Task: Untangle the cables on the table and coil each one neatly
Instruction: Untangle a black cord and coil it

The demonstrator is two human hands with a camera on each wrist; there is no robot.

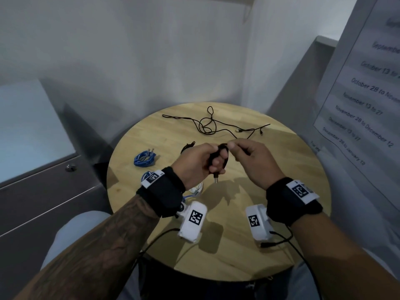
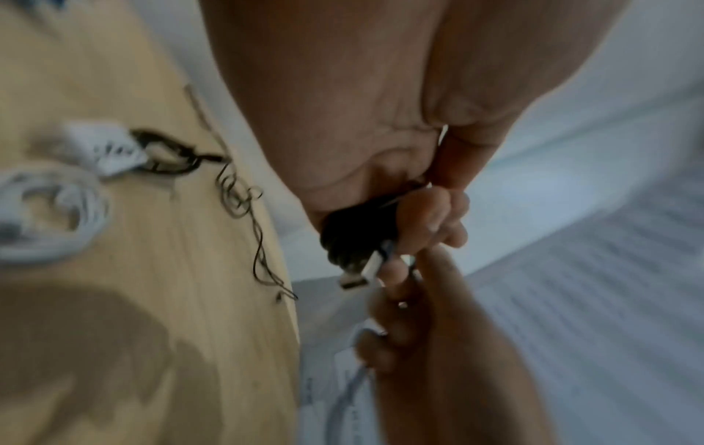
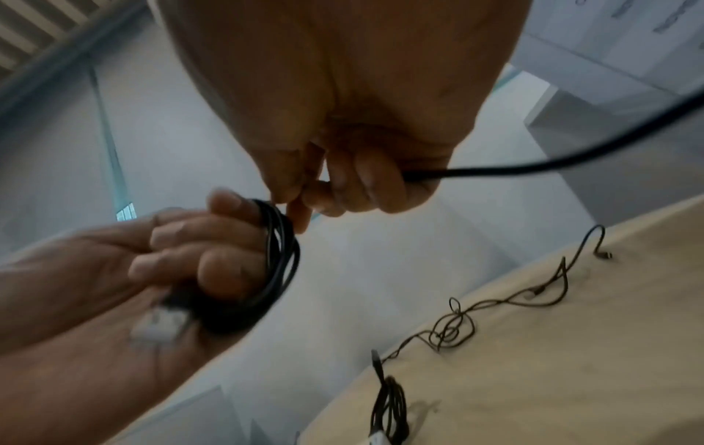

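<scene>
Over the middle of the round wooden table (image 1: 281,169), my left hand (image 1: 213,162) grips a small coil of black cable (image 1: 224,151); its USB plug (image 2: 362,272) sticks out below the fingers. Just to the right, my right hand (image 1: 236,148) pinches the free length of the same black cable (image 3: 495,171), which trails off to the right in the right wrist view. In that view the coil (image 3: 281,256) wraps around the left fingers. Thin black cables (image 1: 207,124) lie tangled at the table's far side.
A coiled blue cable (image 1: 144,159) lies at the table's left. More blue cable (image 1: 147,175) and a white coil (image 2: 57,216) sit under my left wrist. A coiled black cable (image 3: 388,412) lies beyond my left hand. Walls stand close behind and to the right.
</scene>
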